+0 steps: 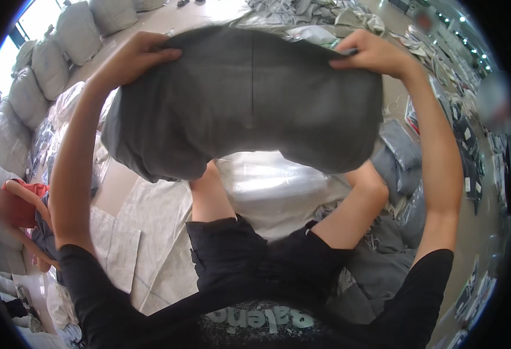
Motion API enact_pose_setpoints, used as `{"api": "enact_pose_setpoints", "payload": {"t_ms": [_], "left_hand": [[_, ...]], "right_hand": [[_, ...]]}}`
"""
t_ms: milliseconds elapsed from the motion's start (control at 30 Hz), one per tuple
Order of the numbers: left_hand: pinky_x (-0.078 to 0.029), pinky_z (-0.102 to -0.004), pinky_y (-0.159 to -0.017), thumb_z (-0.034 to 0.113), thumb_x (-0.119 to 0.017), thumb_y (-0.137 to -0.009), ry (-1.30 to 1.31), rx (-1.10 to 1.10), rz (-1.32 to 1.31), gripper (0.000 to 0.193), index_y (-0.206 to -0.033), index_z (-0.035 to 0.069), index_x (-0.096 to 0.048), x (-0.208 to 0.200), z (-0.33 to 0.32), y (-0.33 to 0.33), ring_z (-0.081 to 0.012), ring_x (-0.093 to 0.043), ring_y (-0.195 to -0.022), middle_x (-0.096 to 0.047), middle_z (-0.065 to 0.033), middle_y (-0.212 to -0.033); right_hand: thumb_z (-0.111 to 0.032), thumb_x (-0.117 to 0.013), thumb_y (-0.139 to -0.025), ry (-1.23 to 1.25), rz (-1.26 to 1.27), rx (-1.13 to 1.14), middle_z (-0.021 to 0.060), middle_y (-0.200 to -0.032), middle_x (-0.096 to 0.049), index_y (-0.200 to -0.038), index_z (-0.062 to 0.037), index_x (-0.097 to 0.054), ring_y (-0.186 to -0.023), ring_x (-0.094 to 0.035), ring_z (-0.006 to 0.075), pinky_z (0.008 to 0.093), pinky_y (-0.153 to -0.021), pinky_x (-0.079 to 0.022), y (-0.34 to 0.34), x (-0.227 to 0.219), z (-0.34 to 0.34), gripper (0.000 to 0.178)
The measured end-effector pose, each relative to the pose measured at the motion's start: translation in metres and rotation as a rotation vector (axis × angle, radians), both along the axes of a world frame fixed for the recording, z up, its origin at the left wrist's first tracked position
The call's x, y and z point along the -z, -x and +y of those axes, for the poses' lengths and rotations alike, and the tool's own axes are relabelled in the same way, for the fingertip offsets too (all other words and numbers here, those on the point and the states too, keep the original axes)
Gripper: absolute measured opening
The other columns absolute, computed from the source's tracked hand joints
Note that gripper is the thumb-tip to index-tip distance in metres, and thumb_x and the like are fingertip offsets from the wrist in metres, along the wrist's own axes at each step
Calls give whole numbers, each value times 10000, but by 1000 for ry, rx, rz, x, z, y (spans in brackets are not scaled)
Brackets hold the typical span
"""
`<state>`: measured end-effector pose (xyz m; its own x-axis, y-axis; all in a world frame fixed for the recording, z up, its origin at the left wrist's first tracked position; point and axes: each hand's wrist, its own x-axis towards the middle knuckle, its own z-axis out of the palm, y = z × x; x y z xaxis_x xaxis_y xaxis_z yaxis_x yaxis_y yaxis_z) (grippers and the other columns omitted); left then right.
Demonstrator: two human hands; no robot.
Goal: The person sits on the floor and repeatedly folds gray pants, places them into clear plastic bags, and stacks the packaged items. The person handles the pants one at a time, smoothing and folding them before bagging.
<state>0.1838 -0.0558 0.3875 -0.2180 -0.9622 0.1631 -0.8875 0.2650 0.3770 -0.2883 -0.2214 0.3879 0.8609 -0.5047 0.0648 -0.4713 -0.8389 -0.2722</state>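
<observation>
Stretched out in front of me at chest height is a pair of dark grey trousers (232,99), a centre seam running down the middle and the two legs hanging to either side. My left hand (136,58) pinches the top edge at its left end, thumb lying over the cloth. At the right end, my right hand (375,55) grips the same edge between thumb and fingers. Slight blur softens the fabric, and its lower ends curl under, out of sight. Below it, a clear plastic bag or sheet (279,177) lies between my legs.
Big stuffed white sacks (78,35) line the left wall. A person in a red top (25,203) sits at the left. Grey garments in plastic bags (398,151) lie by my right knee. A pale cloth sheet (156,227) covers the floor; piled garments (302,11) lie ahead.
</observation>
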Motion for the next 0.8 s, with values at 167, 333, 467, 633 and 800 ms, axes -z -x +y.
{"api": "enact_pose_setpoints", "payload": {"t_ms": [167,333,467,633,800], "left_hand": [[-613,-274,-861,316,-671,-1063,53,-110,472,391,-1244,-28,-722,-12,-42,18,-147,-761,-901,-784,-77,-1030],[-635,-350,-885,349,-689,-1035,194,-349,690,480,-1326,-33,-666,-49,-60,50,-254,-778,-935,-767,-195,-1102],[-551,-335,-638,153,-588,-1052,305,-281,1048,221,-1078,-14,-730,-62,-80,73,-187,-686,-721,-726,-107,-893],[-569,-330,-576,121,-542,-1051,604,-178,1145,187,-1004,16,-690,-76,-72,96,-188,-696,-685,-705,-82,-844],[-605,-329,-657,147,-545,-1058,708,-169,1218,210,-1143,-14,-650,-83,-36,137,-193,-710,-761,-712,-106,-922]], "right_hand": [[-497,-726,-1012,-377,-562,302,-15,-948,-783,-1132,-52,-786,-795,-717,46,214,-733,-546,0,7,-6,464],[-341,-675,-1065,-234,-690,361,51,-934,-775,-1106,1,-763,-801,-724,127,275,-734,-589,-8,-28,-15,355],[-370,-741,-1033,-306,-837,318,47,-902,-773,-1081,24,-795,-751,-686,104,271,-684,-556,-13,-42,-10,400],[-353,-691,-1057,-420,-1006,305,61,-961,-775,-1148,9,-763,-785,-723,143,306,-716,-587,-29,-68,17,381],[-309,-651,-1070,-522,-1372,278,71,-1028,-772,-1184,-2,-726,-871,-741,164,322,-768,-599,-57,-69,61,336]]}}
